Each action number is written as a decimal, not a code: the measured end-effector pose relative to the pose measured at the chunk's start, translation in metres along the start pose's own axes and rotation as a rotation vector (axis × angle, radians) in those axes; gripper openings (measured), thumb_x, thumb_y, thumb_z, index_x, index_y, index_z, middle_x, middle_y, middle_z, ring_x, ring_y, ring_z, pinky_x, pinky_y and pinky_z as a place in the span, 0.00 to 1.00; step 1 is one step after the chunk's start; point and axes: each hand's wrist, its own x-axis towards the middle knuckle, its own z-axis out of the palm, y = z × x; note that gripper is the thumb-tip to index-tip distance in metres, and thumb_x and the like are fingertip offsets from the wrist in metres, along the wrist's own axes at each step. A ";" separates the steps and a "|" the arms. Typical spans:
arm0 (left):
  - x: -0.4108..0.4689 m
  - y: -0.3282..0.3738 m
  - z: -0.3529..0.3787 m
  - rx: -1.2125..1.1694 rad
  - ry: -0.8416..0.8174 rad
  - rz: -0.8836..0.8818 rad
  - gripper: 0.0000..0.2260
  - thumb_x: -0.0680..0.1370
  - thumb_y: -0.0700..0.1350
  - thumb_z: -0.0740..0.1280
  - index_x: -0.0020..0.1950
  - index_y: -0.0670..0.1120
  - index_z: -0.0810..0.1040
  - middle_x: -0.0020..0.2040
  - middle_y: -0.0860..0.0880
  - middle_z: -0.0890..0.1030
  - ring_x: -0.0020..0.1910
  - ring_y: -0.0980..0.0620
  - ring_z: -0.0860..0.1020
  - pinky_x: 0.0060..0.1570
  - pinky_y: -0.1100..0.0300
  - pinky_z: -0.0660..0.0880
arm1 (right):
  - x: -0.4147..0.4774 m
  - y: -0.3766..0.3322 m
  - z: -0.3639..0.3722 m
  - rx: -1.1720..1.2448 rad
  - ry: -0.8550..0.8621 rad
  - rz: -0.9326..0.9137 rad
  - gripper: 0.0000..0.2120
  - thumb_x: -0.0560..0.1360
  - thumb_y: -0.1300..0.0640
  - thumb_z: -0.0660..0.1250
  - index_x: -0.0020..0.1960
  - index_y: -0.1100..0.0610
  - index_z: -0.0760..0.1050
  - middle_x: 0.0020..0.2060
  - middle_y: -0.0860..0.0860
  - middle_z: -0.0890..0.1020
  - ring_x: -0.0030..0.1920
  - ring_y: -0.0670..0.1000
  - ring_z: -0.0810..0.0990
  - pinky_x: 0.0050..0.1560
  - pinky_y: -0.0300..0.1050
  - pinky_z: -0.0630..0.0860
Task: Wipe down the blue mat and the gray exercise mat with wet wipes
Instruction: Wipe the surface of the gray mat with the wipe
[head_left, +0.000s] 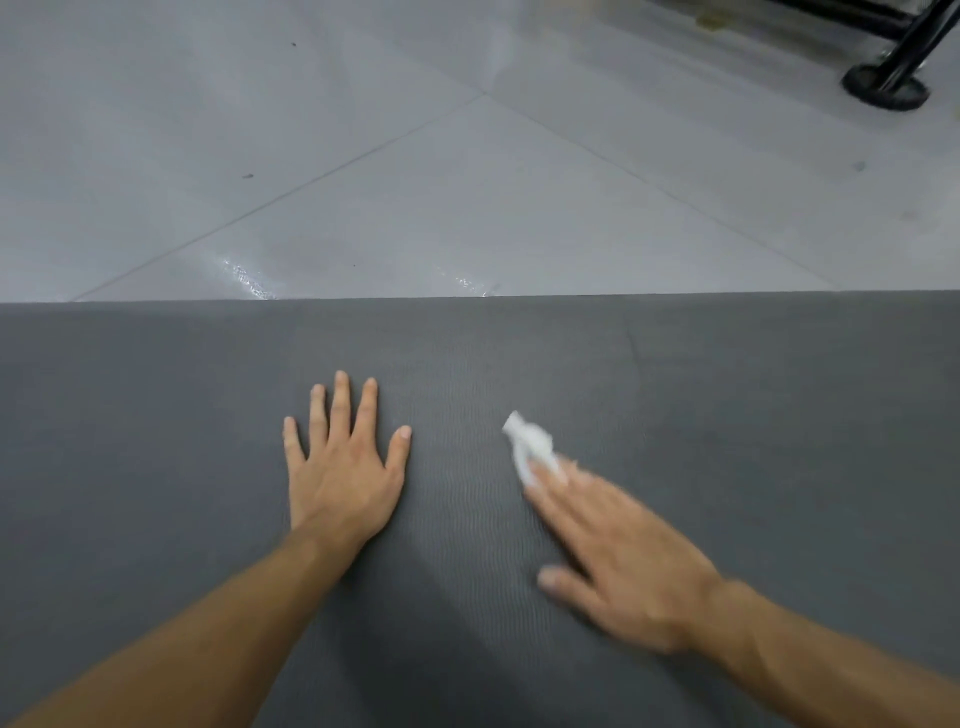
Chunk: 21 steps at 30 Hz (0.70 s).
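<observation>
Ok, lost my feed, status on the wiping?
Left hand flat on gray exercise mat. Right hand pressing wet wipe onto it. Black stand base away on the floor.

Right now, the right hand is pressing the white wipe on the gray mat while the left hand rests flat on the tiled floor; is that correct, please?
Not quite: the head view shows the left hand resting flat on the gray mat, not the tiled floor. The right hand does press the white wipe there.

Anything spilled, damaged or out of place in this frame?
Only minor: a glossy, wet-looking patch on the floor tiles just beyond the far edge of the gray mat, and a few dark specks there. The mat lies flat.
</observation>
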 end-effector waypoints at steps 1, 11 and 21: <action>-0.006 -0.002 0.001 0.008 -0.002 0.015 0.35 0.80 0.68 0.39 0.85 0.55 0.49 0.86 0.50 0.45 0.84 0.47 0.42 0.80 0.41 0.42 | -0.019 -0.018 0.012 -0.053 -0.020 -0.092 0.39 0.85 0.36 0.56 0.84 0.60 0.49 0.84 0.56 0.46 0.84 0.54 0.46 0.81 0.51 0.53; -0.037 -0.010 0.000 0.016 -0.004 0.077 0.32 0.83 0.66 0.44 0.85 0.54 0.51 0.86 0.49 0.48 0.84 0.46 0.44 0.81 0.41 0.43 | -0.036 -0.013 0.023 -0.222 -0.072 0.045 0.32 0.85 0.33 0.47 0.83 0.47 0.58 0.83 0.54 0.57 0.83 0.55 0.54 0.80 0.52 0.52; -0.042 -0.009 0.000 -0.002 -0.010 0.083 0.34 0.82 0.67 0.41 0.85 0.54 0.50 0.86 0.48 0.47 0.84 0.46 0.43 0.81 0.41 0.43 | -0.029 0.024 0.009 -0.003 -0.029 0.456 0.45 0.80 0.27 0.41 0.85 0.57 0.48 0.84 0.51 0.46 0.84 0.49 0.44 0.83 0.48 0.45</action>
